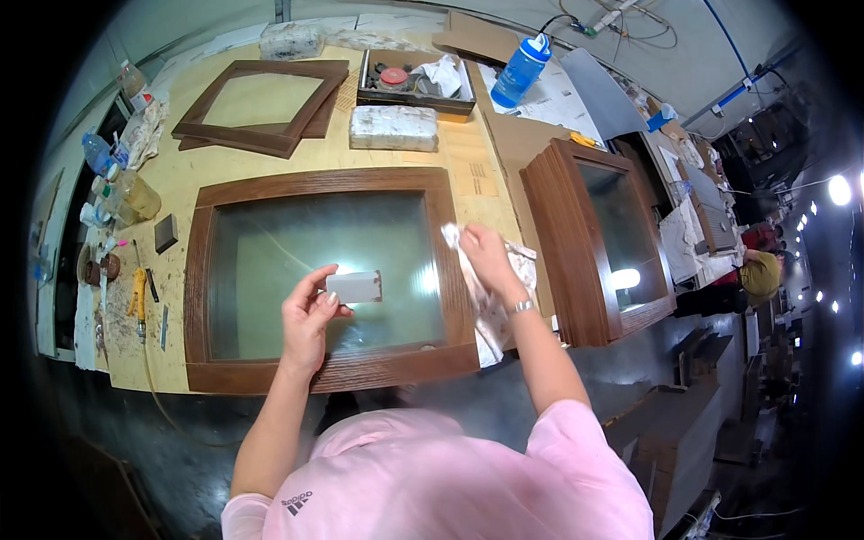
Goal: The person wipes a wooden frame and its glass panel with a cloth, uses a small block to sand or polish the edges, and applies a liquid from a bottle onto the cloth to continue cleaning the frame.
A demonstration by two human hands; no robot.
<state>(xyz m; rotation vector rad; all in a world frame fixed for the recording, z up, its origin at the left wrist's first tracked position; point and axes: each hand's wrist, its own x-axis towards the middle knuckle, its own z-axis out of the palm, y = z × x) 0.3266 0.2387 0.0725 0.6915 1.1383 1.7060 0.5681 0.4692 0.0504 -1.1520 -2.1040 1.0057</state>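
Head view: a glass-paned door (319, 186) lies flat on the desk (173, 200), in front of the person. Its frame is dark brown with visible wood grain; its greenish pane (270, 243) throws back bright light. The left hand (309, 313) is partly closed, thumb and fingers pinching one end of a flat grey block (353, 287) over the pane; whether the block touches the glass I cannot tell. Its surface is pale and plain, its far end edged in dark brown. The right hand (487, 256) is bunched around a white cloth (490, 319) with brownish stains, beside the door's right edge. The pink shirt (423, 468) bears a dark striped logo with lettering. Print on a cardboard piece (475, 177) beyond the door is too small to read.
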